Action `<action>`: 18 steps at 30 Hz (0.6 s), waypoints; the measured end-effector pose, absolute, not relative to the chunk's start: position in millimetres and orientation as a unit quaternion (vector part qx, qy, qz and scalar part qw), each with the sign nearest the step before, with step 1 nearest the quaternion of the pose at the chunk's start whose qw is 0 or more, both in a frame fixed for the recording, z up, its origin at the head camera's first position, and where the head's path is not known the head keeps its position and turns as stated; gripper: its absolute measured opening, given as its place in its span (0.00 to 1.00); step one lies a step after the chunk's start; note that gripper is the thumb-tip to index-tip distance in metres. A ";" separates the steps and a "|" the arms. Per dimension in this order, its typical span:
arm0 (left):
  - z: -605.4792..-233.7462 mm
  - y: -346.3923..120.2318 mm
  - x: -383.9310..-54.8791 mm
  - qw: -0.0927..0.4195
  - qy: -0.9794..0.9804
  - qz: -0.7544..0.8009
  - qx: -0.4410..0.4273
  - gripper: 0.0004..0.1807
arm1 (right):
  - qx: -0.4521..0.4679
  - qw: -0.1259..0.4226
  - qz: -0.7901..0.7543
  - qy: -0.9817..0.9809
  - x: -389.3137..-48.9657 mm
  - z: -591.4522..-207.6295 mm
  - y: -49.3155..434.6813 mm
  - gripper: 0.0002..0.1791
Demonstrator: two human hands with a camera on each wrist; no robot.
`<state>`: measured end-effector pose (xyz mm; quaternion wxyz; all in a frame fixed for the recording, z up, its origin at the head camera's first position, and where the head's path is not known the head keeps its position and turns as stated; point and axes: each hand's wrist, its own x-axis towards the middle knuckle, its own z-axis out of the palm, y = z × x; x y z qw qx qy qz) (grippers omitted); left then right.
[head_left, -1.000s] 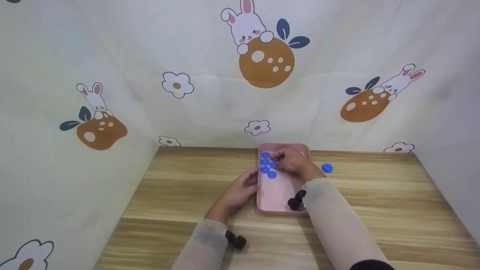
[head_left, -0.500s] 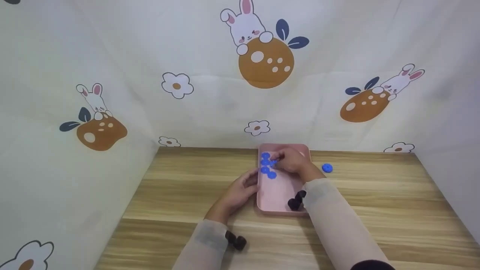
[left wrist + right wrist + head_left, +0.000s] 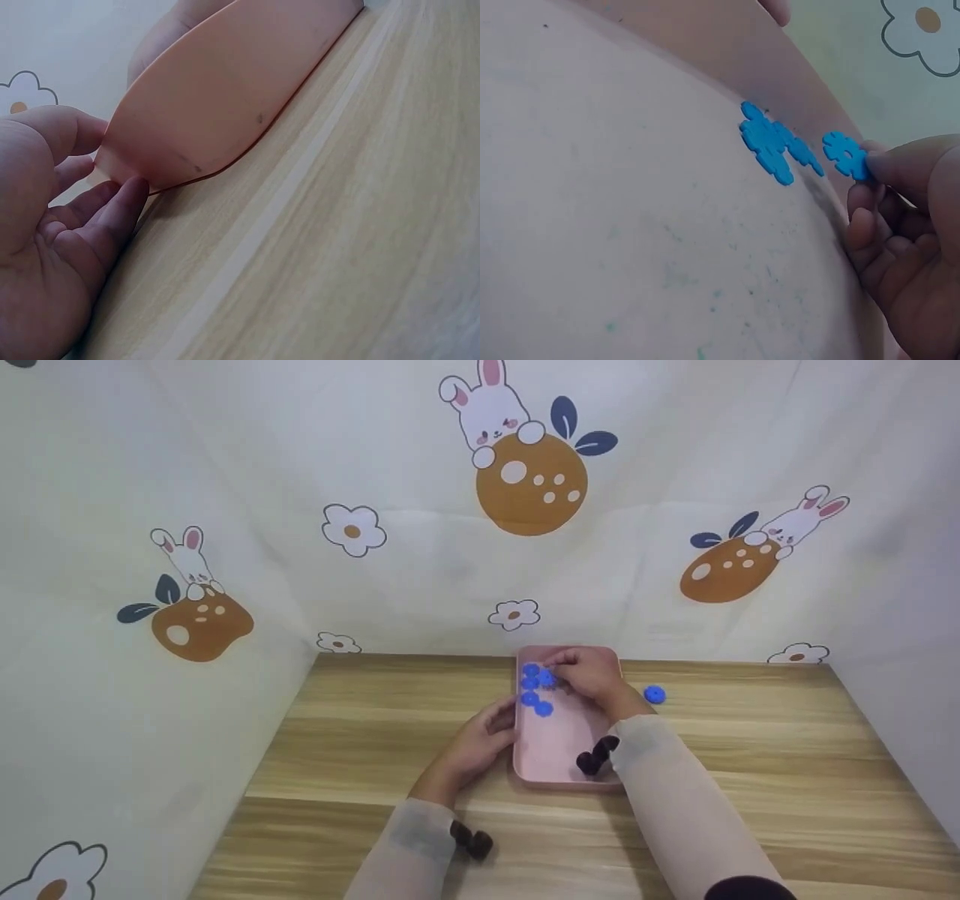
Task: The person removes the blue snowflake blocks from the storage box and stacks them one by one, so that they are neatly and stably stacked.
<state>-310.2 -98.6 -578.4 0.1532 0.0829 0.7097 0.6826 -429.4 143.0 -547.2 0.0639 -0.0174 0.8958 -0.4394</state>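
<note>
My right hand [image 3: 589, 675] pinches a blue notched plastic disc [image 3: 845, 155] with a small centre hole between thumb and fingertips. It holds the disc above the far left part of the pink tray [image 3: 559, 742]. Several similar blue discs [image 3: 530, 683] lie flat along the tray's inner left side. In the right wrist view, these lying discs [image 3: 765, 141] overlap one another, and the held one stands tilted to their right. My left hand [image 3: 480, 742] rests against the tray's left outer wall, fingers extended to it. The left wrist view has the fingertips [image 3: 135, 191] at the wall's lower edge.
Another blue disc [image 3: 655, 694] lies on the wooden table [image 3: 360, 735] right of the tray. Behind the table hangs a pale cloth [image 3: 420, 570] printed with rabbits and flowers. Black devices are worn at both wrists, the right one [image 3: 596, 757] over the tray's near end.
My right hand has shifted slightly to the right and lifted the blue disc, which is now seen tilted nearer the tray's far end. The left hand has stayed in place.
</note>
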 end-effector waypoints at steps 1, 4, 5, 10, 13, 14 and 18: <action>-578.7 -98.6 -310.4 0.153 0.710 0.682 0.082 0.35 | -0.017 0.064 -0.447 0.892 -428.9 -545.7 142.9 0.08; -579.3 -98.7 -310.5 0.156 0.704 0.688 0.086 0.35 | -0.027 0.064 -0.473 0.878 -427.5 -539.7 142.7 0.08; -579.5 -98.7 -310.5 0.156 0.703 0.688 0.088 0.35 | -0.030 0.066 -0.484 0.872 -427.1 -537.0 142.8 0.09; -578.5 -98.6 -310.0 0.153 0.707 0.684 0.093 0.36 | -0.058 0.061 -0.545 0.834 -427.8 -522.1 144.3 0.13; -577.6 -99.1 -309.5 0.150 0.715 0.677 0.089 0.36 | -0.064 0.046 -0.563 0.823 -427.7 -514.6 147.4 0.15; -577.2 -99.3 -309.4 0.149 0.718 0.674 0.087 0.35 | -0.060 0.043 -0.564 0.823 -426.9 -512.1 149.0 0.15; -577.3 -99.4 -309.1 0.151 0.727 0.665 0.081 0.35 | -0.046 0.039 -0.573 0.818 -419.8 -505.2 159.6 0.16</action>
